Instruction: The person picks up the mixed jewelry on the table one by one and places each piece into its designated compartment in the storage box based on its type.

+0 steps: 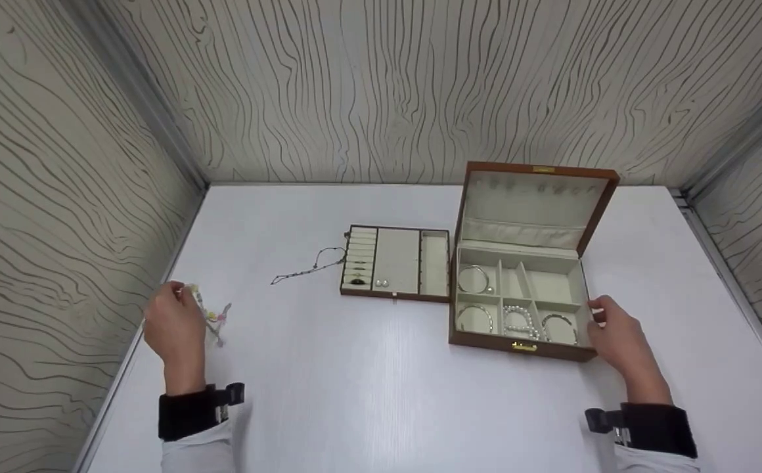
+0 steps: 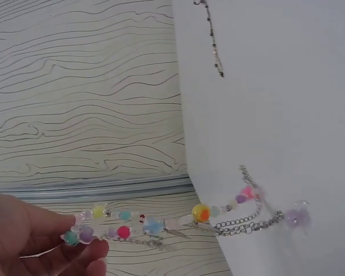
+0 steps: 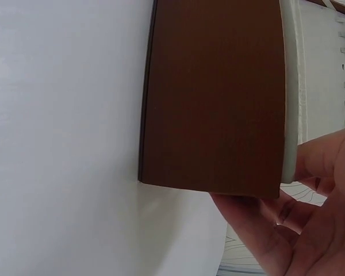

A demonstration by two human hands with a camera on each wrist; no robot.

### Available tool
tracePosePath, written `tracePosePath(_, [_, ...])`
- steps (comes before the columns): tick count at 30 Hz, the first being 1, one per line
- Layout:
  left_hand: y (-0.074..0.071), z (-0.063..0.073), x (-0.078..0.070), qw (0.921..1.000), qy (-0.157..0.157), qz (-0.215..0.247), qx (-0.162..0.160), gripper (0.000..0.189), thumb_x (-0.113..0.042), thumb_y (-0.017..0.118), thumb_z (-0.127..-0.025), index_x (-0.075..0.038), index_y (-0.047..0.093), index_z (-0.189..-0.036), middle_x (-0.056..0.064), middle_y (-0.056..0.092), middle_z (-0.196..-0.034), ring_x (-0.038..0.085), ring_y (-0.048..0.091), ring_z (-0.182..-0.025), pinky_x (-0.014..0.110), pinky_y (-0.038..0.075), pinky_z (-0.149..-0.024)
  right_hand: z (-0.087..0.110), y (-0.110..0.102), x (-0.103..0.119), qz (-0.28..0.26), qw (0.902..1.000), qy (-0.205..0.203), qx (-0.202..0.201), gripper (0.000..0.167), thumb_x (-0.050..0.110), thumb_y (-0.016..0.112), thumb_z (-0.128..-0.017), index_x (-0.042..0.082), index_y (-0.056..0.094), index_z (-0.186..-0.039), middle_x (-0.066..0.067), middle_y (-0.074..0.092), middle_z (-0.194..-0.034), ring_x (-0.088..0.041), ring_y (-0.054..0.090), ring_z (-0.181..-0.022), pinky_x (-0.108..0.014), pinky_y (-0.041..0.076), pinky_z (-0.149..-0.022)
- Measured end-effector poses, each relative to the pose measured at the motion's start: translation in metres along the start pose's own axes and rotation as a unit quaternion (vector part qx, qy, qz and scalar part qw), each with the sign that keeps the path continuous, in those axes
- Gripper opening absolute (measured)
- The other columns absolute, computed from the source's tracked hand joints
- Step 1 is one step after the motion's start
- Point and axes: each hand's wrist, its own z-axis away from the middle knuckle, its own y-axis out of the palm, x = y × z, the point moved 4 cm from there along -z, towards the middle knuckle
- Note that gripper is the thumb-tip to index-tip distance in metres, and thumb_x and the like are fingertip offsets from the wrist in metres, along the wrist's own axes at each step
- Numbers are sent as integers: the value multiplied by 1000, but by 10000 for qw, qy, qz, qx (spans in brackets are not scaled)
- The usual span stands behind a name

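My left hand [image 1: 176, 325] is over the table's left edge, thumb and fingertips pinching a beaded bracelet [image 2: 152, 224]. Its beads are pastel and bright; a silver chain with a purple charm [image 2: 298, 217] hangs from it towards the white table. On the right side, my right hand [image 1: 623, 341] grips the front right corner of a brown jewelry box [image 3: 215, 98], thumb over the rim, fingers against the outer wall. The box lid [image 1: 531, 203] stands raised. Bracelets [image 1: 474, 279] and a pearl bracelet [image 1: 519, 320] lie in its cream compartments.
Left of the box, touching it, lies a shallow jewelry tray [image 1: 397, 253] with ring slots, several rings and a pair of pearl earrings [image 1: 381, 283]. A thin dark chain necklace [image 1: 309, 270] trails from the tray's left side onto the table [image 1: 355, 381]. Patterned walls [image 1: 381, 92] border the table.
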Motion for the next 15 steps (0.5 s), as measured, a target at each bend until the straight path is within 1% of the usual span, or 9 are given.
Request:
tracePosePath(3, [-5, -1, -12, 9991, 194, 371, -110, 22, -3, 53, -98, 13, 66, -105, 28, 64, -92, 41, 61, -80, 51, 47, -66, 0, 0, 0, 4, 10000, 1, 17, 39, 4, 43, -96, -12, 41, -132, -38, 52, -118, -49, 55, -105, -50, 49, -77])
tracePosePath(7, [-8, 1, -27, 9967, 233, 771, -7, 22, -4, 53, -98, 14, 64, -106, 27, 62, -93, 38, 61, -82, 46, 48, -69, -1, -1, 0, 0, 10000, -15, 27, 39, 4, 44, -96, -12, 41, -131, -38, 52, -117, -50, 54, -106, -52, 49, -77])
tracePosePath(11, [-12, 3, -41, 9952, 241, 937, 128, 23, -6, 53, -99, 12, 65, -107, 25, 63, -95, 34, 61, -82, 41, 48, -69, 0, -2, 0, -24, 10000, -8, 31, 39, 4, 44, -96, -11, 41, -131, -38, 52, -117, -50, 54, -105, -52, 48, -78])
tracePosePath(15, [-20, 6, -57, 9956, 360, 860, 100, 23, -9, 55, -99, 8, 67, -107, 22, 64, -93, 33, 62, -81, 41, 47, -68, 0, -2, -1, -48, 10000, -16, 16, 39, 5, 44, -96, -11, 42, -131, -38, 52, -117, -50, 54, -105, -53, 48, -79])
